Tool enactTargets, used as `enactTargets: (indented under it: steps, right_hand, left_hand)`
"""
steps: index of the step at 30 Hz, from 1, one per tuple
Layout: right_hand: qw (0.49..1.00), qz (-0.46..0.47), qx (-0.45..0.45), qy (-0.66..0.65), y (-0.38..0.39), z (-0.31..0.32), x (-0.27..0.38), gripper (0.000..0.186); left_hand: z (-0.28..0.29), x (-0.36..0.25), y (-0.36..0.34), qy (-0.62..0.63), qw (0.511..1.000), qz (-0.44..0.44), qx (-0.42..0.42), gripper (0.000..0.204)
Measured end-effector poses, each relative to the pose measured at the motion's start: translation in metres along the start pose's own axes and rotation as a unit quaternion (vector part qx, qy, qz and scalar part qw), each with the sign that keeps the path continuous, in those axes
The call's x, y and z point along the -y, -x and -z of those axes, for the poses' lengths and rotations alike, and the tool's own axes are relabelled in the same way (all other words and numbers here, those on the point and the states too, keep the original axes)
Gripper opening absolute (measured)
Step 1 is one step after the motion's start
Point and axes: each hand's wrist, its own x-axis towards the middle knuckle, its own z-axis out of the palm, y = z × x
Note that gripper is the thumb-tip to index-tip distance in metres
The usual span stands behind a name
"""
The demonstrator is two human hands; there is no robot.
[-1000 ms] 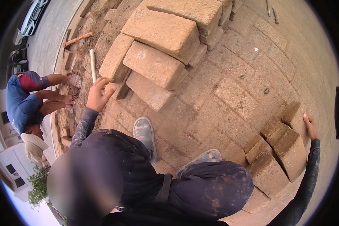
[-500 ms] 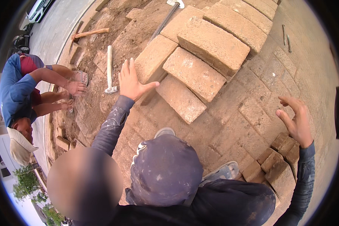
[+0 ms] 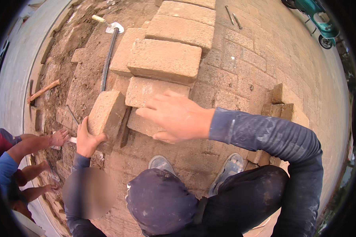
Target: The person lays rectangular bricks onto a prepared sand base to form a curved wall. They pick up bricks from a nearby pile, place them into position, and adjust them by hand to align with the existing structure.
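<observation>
My left hand (image 3: 89, 140) grips the end of a tan paving brick (image 3: 106, 111), which sits slightly tilted at the left front of a stacked pile. My right hand (image 3: 176, 118) reaches leftward over the two lower front bricks (image 3: 166, 85), palm down with fingers loosely spread; whether its fingertips touch them I cannot tell. More bricks (image 3: 164, 59) are piled above these. A long dark metal bar (image 3: 106, 63) lies on the dirt left of the pile, with a trowel (image 3: 114, 28) at its far end. My sandalled feet stand below the pile.
A co-worker's hand (image 3: 60, 137) and bare legs are at the left, near a wooden-handled tool (image 3: 45, 89) on broken dirt. Another brick pile (image 3: 292, 114) stands at right on dusty pavers (image 3: 241, 55). Two metal rods (image 3: 236, 21) lie beyond. A teal scooter (image 3: 320, 25) is at upper right.
My right hand has swung from the right-hand pile leftward over the main pile. My left hand has moved down and taken hold of a brick. The view has turned, bringing the scooter into sight.
</observation>
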Motion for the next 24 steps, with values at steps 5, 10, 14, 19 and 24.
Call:
enactTargets:
  steps: [5, 10, 14, 19, 24]
  right_hand:
    - [0.988, 0.144, 0.037, -0.037, -0.126, -0.104, 0.046, 0.141]
    - [0.977, 0.108, 0.021, -0.180, -0.130, -0.202, 0.069, 0.129]
    - [0.983, 0.109, 0.005, -0.149, -0.098, -0.144, 0.073, 0.113]
    - [0.997, 0.075, 0.005, -0.001, -0.022, 0.022, 0.028, 0.103]
    - [0.986, -0.037, -0.067, 0.150, 0.135, 0.157, -0.038, 0.095]
  left_hand:
    - [0.056, 0.009, 0.062, -0.110, 0.990, -0.067, 0.057, 0.108]
    - [0.081, -0.048, 0.083, -0.208, 0.942, -0.186, 0.187, 0.087]
    - [0.083, -0.078, 0.097, -0.234, 0.935, -0.226, 0.137, 0.094]
    - [0.073, -0.190, 0.079, -0.162, 0.963, -0.194, 0.090, 0.102]
    - [0.009, -0.344, 0.029, -0.105, 0.896, -0.432, -0.003, 0.096]
